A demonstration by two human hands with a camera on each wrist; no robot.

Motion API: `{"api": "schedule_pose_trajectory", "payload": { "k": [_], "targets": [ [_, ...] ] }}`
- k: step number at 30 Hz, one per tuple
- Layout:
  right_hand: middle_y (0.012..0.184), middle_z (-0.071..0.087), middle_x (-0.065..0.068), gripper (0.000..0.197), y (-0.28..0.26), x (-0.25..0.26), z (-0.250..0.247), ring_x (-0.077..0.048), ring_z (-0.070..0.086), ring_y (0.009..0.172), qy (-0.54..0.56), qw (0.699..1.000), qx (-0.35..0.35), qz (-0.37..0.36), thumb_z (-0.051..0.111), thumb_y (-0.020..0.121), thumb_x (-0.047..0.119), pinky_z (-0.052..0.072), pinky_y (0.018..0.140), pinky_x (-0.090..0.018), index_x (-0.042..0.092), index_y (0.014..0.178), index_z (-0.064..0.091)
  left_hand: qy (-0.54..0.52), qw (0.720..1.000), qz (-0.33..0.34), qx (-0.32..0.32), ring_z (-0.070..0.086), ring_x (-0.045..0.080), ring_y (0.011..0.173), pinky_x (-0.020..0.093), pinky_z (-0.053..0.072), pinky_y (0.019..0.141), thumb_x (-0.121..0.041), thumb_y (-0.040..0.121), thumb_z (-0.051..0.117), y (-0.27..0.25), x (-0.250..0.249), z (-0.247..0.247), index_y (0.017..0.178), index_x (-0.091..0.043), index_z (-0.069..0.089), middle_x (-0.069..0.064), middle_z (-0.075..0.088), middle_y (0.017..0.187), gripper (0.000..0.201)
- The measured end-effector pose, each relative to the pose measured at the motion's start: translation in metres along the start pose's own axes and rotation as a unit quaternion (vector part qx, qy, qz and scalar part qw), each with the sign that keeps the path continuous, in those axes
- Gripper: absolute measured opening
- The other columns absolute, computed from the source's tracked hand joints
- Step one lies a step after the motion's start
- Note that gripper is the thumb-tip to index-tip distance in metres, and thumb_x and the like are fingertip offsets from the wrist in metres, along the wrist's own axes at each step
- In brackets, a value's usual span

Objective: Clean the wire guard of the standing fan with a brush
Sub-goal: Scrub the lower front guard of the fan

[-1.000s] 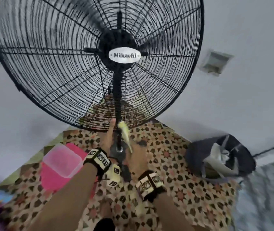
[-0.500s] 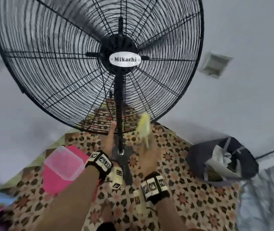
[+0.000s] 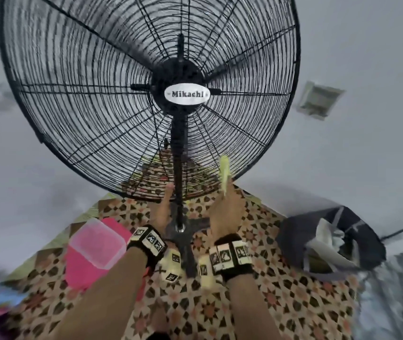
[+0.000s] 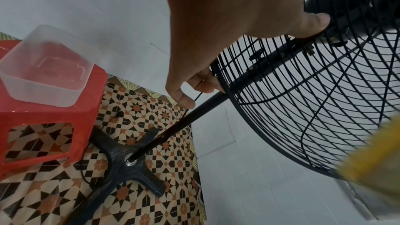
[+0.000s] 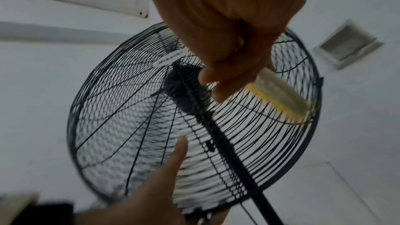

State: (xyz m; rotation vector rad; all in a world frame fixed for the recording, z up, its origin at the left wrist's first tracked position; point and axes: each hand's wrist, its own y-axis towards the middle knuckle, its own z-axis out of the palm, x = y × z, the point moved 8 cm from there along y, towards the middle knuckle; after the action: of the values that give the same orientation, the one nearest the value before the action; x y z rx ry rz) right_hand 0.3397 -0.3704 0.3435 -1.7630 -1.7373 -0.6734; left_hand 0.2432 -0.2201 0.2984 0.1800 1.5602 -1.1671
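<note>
The standing fan's black wire guard (image 3: 92, 99) fills the upper head view, with a white badge at its hub. My left hand (image 3: 164, 207) grips the guard's bottom rim just left of the black pole (image 3: 177, 168). In the left wrist view its fingers (image 4: 201, 81) curl round the rim and the thumb lies up by the pole. My right hand (image 3: 226, 209) holds a yellow-green brush (image 3: 224, 173) against the guard's lower right part. The right wrist view shows the brush (image 5: 281, 98) with its bristles on the guard's wires (image 5: 249, 109).
A red stool (image 4: 43, 117) with a clear plastic tub (image 3: 97, 241) on it stands at the left by the fan's cross base (image 4: 125, 151). A dark bag (image 3: 330, 244) with pale contents sits on the right. Patterned floor below, pale wall with a vent (image 3: 320, 99) behind.
My right hand has carried the brush from beside the pole out to the right and upward along the guard's lower part. The left hand keeps its hold.
</note>
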Motion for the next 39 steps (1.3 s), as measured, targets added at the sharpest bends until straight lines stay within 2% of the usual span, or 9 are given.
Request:
{"api": "schedule_pose_trajectory", "payload": {
  "k": [6,10,16,21,28,31,33,36,39],
  "targets": [
    [0.119,0.065,-0.020,0.051,-0.033,0.020,0.034,-0.035,0.063,0.106,-0.016,0.977,0.167,-0.128,0.050,0.103,0.043,0.051,0.092,-0.042,0.009,0.141,0.055,-0.015,0.999,0.009,-0.042,0.059,-0.002,0.044,0.010,0.042,0.039,-0.048,0.109,0.040,-0.016,-0.009,0.002,0.056,-0.034,0.064,-0.020,0.051,0.035,0.059],
    [0.123,0.064,-0.010,0.050,0.000,-0.004,-0.006,-0.023,0.062,0.098,0.010,0.999,-0.027,0.017,0.052,0.105,0.019,0.041,0.071,-0.027,0.028,0.152,0.037,-0.020,0.998,0.027,-0.060,0.056,-0.006,0.041,0.016,0.045,0.049,-0.049,0.109,0.041,-0.012,-0.009,-0.006,0.080,-0.031,0.046,-0.023,0.052,0.037,0.035],
    [0.126,0.068,-0.003,0.049,-0.020,0.012,0.039,-0.026,0.068,0.110,0.034,0.988,0.082,-0.127,0.056,0.101,0.031,0.059,0.090,-0.045,0.040,0.147,0.045,-0.025,0.999,0.039,-0.026,0.062,-0.003,0.055,0.014,0.050,0.047,-0.078,0.088,0.057,0.002,-0.006,-0.003,0.079,-0.032,0.059,-0.019,0.064,0.063,0.047],
    [0.115,0.074,-0.011,0.055,0.002,0.004,-0.009,-0.027,0.072,0.094,0.033,0.990,-0.086,-0.105,0.051,0.106,0.035,0.062,0.076,-0.038,0.040,0.158,0.034,-0.024,0.996,0.071,-0.057,0.053,-0.003,0.066,0.008,0.046,0.053,-0.041,0.108,0.048,-0.034,-0.024,0.005,0.119,-0.021,0.052,-0.016,0.060,0.087,0.023],
    [0.092,0.066,-0.007,0.058,-0.034,0.042,0.014,-0.025,0.062,0.087,-0.070,0.973,0.033,-0.218,0.044,0.107,0.035,0.051,0.088,-0.038,0.044,0.160,0.023,-0.037,0.986,0.077,-0.141,0.059,0.021,0.133,0.045,0.053,0.108,-0.092,0.062,0.073,0.108,0.064,-0.046,0.159,-0.024,0.040,-0.002,0.053,0.155,0.123],
    [0.075,0.057,-0.002,0.058,-0.026,0.039,-0.011,-0.022,0.057,0.072,0.006,0.973,-0.052,-0.226,0.051,0.102,0.031,0.057,0.076,-0.035,0.045,0.156,0.034,-0.060,0.994,0.026,-0.087,0.072,-0.001,0.086,0.036,0.056,0.092,-0.083,0.083,0.063,0.060,0.039,-0.035,0.102,-0.026,0.083,-0.011,0.079,0.104,0.064],
    [0.075,0.053,0.003,0.064,-0.012,0.039,-0.028,-0.020,0.054,0.083,0.044,0.974,-0.110,-0.192,0.063,0.098,0.018,0.057,0.081,-0.037,0.037,0.155,0.042,-0.029,0.996,-0.002,-0.082,0.055,-0.007,0.039,0.021,0.044,0.066,-0.059,0.102,0.052,0.029,0.017,-0.022,0.027,-0.026,0.054,-0.020,0.055,0.040,0.082],
    [0.080,0.065,-0.002,0.074,-0.012,0.061,-0.021,-0.019,0.060,0.075,0.040,0.969,-0.082,-0.228,0.065,0.093,0.009,0.061,0.071,-0.039,0.032,0.158,0.037,-0.024,0.998,-0.003,-0.066,0.052,0.003,0.039,0.009,0.037,0.041,-0.050,0.105,0.050,0.004,0.002,-0.009,0.030,-0.034,0.044,-0.021,0.037,0.027,0.077],
    [0.067,0.059,0.008,0.067,-0.036,0.073,0.001,-0.008,0.052,0.050,0.043,0.955,-0.018,-0.293,0.065,0.096,0.013,0.046,0.048,-0.010,0.029,0.156,0.040,-0.048,0.996,0.038,-0.061,0.058,-0.008,0.047,0.005,0.043,0.047,-0.066,0.098,0.053,0.006,-0.002,-0.007,0.031,-0.032,0.055,-0.028,0.050,0.038,0.076]
  ]
}}
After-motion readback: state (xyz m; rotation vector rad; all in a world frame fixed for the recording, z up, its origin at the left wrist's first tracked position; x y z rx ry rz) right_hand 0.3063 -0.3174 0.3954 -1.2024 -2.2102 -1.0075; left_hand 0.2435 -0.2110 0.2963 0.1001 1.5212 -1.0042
